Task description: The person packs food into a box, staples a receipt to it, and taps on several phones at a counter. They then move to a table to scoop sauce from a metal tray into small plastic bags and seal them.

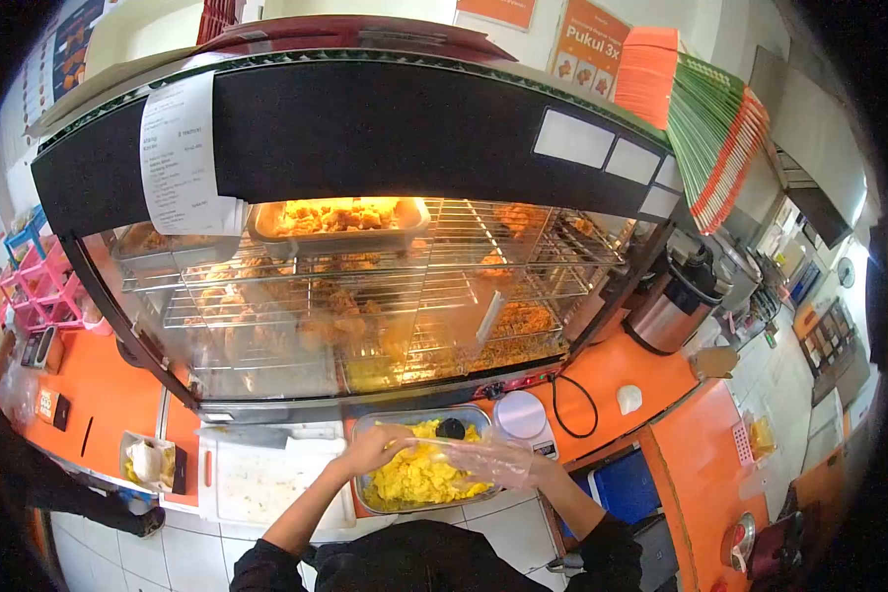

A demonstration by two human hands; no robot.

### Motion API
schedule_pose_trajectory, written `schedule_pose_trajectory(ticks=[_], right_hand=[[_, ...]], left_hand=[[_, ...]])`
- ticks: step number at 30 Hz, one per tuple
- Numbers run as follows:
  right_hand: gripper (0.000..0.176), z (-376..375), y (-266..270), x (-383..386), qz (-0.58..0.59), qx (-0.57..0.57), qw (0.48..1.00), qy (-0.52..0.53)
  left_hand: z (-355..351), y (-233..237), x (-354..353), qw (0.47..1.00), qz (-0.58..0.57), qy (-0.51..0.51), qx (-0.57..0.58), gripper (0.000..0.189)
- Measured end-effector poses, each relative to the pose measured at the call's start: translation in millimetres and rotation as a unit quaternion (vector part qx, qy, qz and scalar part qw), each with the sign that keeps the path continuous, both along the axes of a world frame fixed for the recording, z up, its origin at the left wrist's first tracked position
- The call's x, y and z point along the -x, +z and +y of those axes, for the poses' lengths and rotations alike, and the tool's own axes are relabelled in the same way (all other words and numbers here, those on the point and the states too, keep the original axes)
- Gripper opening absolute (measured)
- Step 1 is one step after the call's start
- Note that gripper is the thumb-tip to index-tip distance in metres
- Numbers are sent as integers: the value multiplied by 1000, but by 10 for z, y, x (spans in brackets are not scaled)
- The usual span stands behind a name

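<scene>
A metal tray (365, 426) of yellow crumbly food (419, 477) sits on the counter in front of me. My left hand (373, 449) is bare and rests at the tray's left side, fingers in the yellow food. My right hand (503, 462) wears a thin clear plastic glove and reaches in from the tray's right edge, fingers spread over the food. A small black object (451, 428) lies at the tray's far side.
A heated glass display case (365, 286) with wire racks of fried chicken stands behind the tray. A white cutting board (257, 479) lies to the left, a white lidded tub (520, 416) and a black cable (574, 403) to the right. A rice cooker (673, 296) stands on the orange counter (109, 395).
</scene>
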State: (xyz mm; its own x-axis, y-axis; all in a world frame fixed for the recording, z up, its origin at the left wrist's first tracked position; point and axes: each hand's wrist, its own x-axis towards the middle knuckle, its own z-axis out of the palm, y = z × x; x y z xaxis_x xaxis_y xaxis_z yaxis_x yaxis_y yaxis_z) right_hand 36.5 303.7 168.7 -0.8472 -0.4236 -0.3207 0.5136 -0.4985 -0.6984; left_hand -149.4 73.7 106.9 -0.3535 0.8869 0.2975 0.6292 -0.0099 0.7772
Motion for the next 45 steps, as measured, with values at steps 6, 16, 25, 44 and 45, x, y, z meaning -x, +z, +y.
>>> schedule_pose_trajectory(ticks=[6,16,25,44,45], right_hand=[[62,-134,-195,112,28,389,921,19],[57,423,-284,71,-41,54,998,5],[64,252,941,1059,345,-681,439,-474],[96,2310,391,817,190,-687,226,-664],[96,2395,370,799,211,-661,260,-672]], left_hand=[[172,-135,-626,859,-485,128,-106,21],[-321,-490,-394,817,-492,281,-106,15],[-593,-27,-559,941,70,284,168,64],[-1348,3493,454,847,204,333,-362,48],[-1345,3527,455,858,185,323,-353,47]])
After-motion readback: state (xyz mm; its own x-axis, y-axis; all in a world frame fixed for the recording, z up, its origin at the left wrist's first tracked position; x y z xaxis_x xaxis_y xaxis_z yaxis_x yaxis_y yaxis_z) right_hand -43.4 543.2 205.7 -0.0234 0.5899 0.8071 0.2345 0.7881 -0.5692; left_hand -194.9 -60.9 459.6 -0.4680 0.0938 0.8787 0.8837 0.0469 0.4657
